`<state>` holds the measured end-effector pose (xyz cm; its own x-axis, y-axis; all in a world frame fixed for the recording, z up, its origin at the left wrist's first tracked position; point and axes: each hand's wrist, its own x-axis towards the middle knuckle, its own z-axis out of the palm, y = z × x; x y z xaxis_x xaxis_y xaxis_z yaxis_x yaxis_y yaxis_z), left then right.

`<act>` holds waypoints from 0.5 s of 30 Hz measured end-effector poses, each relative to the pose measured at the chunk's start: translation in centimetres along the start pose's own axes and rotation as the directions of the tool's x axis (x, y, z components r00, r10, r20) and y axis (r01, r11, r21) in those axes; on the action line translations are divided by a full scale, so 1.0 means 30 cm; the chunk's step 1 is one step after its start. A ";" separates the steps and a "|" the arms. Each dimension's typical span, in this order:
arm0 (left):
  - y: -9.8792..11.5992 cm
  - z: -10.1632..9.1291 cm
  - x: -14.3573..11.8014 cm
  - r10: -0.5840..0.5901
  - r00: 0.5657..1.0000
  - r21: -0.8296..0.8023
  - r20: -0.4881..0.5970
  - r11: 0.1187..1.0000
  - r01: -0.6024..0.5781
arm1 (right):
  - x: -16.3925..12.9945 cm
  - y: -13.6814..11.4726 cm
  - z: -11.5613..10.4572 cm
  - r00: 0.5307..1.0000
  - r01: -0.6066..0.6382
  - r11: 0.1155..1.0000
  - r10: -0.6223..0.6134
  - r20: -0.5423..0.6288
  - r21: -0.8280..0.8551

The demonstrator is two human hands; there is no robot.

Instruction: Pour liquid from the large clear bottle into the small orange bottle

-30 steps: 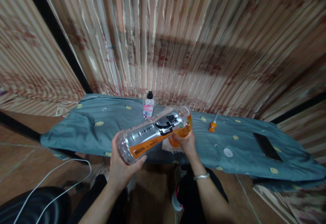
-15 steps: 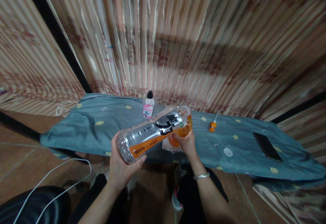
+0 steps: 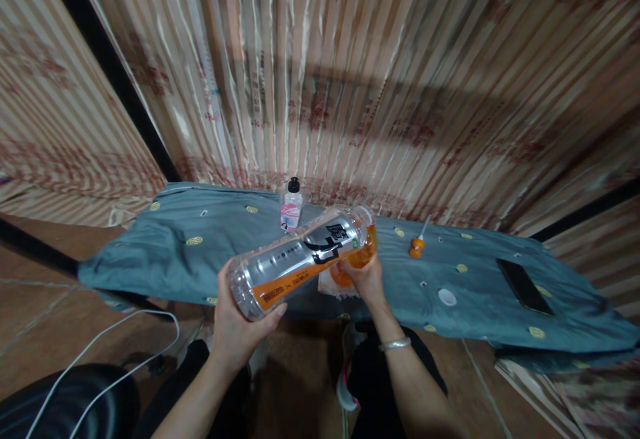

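Bottles number two: left hand (image 3: 239, 322) fingers wrap the big bottle (image 3: 300, 262) (tilted); right hand (image 3: 367, 279) fingers unclear.

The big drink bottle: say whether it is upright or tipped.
Tipped. The bottle lies near level, base in the left hand, orange liquid pooled at the neck by the right hand.

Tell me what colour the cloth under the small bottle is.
Blue-grey cloth with small yellow round motifs, in the head view.
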<state>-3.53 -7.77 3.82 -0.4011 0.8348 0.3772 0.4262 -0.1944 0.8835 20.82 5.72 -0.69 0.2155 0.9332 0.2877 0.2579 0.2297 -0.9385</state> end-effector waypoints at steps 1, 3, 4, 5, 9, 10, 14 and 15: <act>-0.001 0.000 0.000 0.012 1.000 0.002 0.001 1.000 -0.012 | 0.000 -0.003 0.000 1.000 -0.018 1.000 0.018 0.001 0.016; -0.003 -0.001 0.000 0.041 0.999 0.011 0.008 0.999 -0.041 | -0.001 -0.007 0.000 1.000 -0.029 0.999 0.029 0.006 0.026; -0.003 -0.002 0.001 0.054 0.998 0.020 0.011 0.998 -0.054 | -0.001 -0.007 0.000 0.999 -0.031 0.999 0.031 0.010 0.023; -0.004 -0.002 0.001 0.066 0.998 0.027 0.014 0.997 -0.066 | -0.001 -0.007 -0.001 0.999 -0.031 0.999 0.030 0.015 0.017; -0.009 0.000 0.000 0.088 0.996 0.047 0.016 0.995 -0.089 | 0.000 -0.004 0.000 1.000 -0.004 1.000 0.003 0.021 0.027; -0.010 0.000 0.000 0.091 0.996 0.050 0.015 0.995 -0.092 | 0.000 -0.003 0.001 1.000 0.003 1.000 -0.003 0.011 0.031; -0.011 0.004 0.000 0.110 0.994 0.049 0.014 0.993 -0.111 | 0.002 -0.001 0.003 1.000 0.009 0.999 -0.009 0.003 0.031; -0.011 0.004 0.001 0.114 0.993 0.046 0.015 0.992 -0.115 | 0.003 0.000 0.004 1.000 0.009 0.999 -0.009 0.006 0.031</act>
<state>-3.58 -7.63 3.50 -0.3381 0.8145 0.4715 0.5059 -0.2651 0.8208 20.73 5.83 -0.69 0.2080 0.9327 0.2948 0.2303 0.2462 -0.9414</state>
